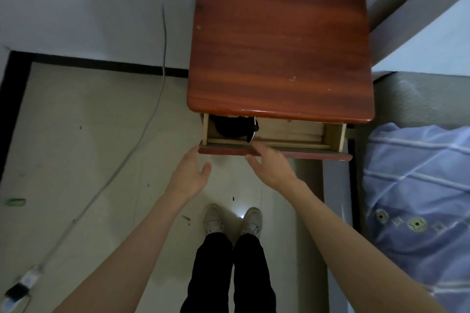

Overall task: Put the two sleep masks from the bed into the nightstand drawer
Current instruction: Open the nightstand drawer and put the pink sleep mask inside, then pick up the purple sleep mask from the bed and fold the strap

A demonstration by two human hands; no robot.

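Observation:
The reddish wooden nightstand (279,43) stands against the wall with its drawer (287,132) pulled partly out. A black sleep mask (232,126) with a white strap lies in the drawer's left end, half hidden under the tabletop; I cannot tell if a second mask lies with it. My left hand (190,173) hovers open just below the drawer front's left end, palm facing right. My right hand (269,162) is open too, its fingertips resting on the drawer front (305,154) near the middle. Neither hand holds anything.
The bed with a blue patterned pillow (417,185) lies to the right of the nightstand. A white cable (142,134) runs down the wall and across the tiled floor to a power strip (23,284) at the lower left. My legs and shoes (232,218) stand below the drawer.

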